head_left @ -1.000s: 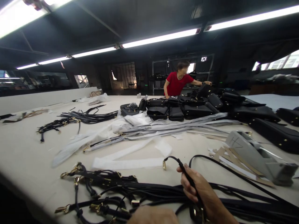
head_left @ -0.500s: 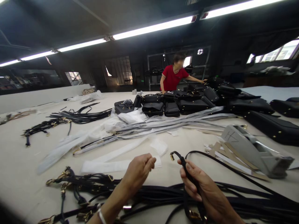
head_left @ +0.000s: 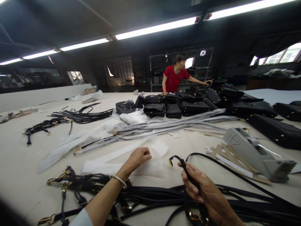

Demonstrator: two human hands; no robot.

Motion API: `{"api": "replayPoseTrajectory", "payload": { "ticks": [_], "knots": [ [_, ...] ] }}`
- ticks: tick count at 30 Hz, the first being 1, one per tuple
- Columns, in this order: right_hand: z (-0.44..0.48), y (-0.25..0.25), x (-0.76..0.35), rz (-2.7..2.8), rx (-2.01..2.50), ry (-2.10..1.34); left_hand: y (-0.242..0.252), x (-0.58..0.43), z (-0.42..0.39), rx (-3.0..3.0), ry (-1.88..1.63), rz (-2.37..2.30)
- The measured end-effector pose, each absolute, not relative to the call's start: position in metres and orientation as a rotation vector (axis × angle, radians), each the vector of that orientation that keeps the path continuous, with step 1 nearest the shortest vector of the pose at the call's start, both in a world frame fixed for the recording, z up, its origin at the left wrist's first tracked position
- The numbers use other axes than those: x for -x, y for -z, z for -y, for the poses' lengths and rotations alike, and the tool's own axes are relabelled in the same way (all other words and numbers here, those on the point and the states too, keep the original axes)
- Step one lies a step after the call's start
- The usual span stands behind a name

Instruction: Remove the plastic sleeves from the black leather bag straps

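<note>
My right hand (head_left: pixel 199 185) is wrapped round a narrow black bag strap (head_left: pixel 196 153). A small gold clasp (head_left: pixel 171 162) hangs from the strap's short end, which curves out past my fingers. My left hand (head_left: pixel 139 157) is closed, fingers curled down against white translucent plastic sleeves (head_left: pixel 105 167); whether they pinch the plastic is hidden. Below both hands lies a bundle of black straps (head_left: pixel 160 194) with gold hooks and buckles, the metal ends mostly at the left.
Beyond my hands lie plastic-wrapped straps (head_left: pixel 164 125). A grey tape dispenser (head_left: pixel 254 153) stands at right beside cardboard strips (head_left: pixel 235 160). Black handbags (head_left: pixel 195 106) are piled at the back, where a person in a red shirt (head_left: pixel 175 78) reaches over them. More loose straps (head_left: pixel 82 116) lie back left.
My left hand has moved slightly up and away over the plastic sleeves, and the plastic beside it has shifted. My right hand keeps the strap, its clasp end slightly lower and further left.
</note>
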State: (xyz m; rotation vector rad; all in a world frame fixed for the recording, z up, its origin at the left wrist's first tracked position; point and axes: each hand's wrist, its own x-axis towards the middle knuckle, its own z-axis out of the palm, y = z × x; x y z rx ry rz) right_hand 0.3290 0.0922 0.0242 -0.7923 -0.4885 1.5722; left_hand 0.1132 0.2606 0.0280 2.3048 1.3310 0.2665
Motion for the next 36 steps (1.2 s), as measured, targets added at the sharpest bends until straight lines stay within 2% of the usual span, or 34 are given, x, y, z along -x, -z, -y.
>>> {"api": "replayPoseTrajectory", "payload": {
  "ticks": [6, 12, 20, 25, 32, 36],
  "knots": [
    [-0.091, -0.024, -0.329, 0.505, 0.794, -1.612, -0.039, -0.109, -0.246, -2.222, -0.512, -1.317],
    [-0.091, -0.023, -0.328, 0.534, 0.742, -1.643, -0.032, -0.126, -0.215, -2.167, -0.451, -1.084],
    [-0.087, -0.023, -0.335, 0.481, 0.598, -1.703, -0.024, -0.152, -0.185, -2.364, -0.499, -1.261],
    [-0.089, -0.024, -0.336, 0.457, 0.649, -1.691, -0.03, -0.133, -0.187, -2.658, -0.395, -1.186],
    [-0.085, -0.029, -0.334, 0.517, 0.666, -1.721, -0.066, -0.075, -0.191, -2.721, -0.399, -1.219],
    [-0.084, -0.033, -0.331, 0.559, 0.688, -1.719, -0.116, 0.02, -0.18, -2.409, -0.706, -1.479]
  ]
}}
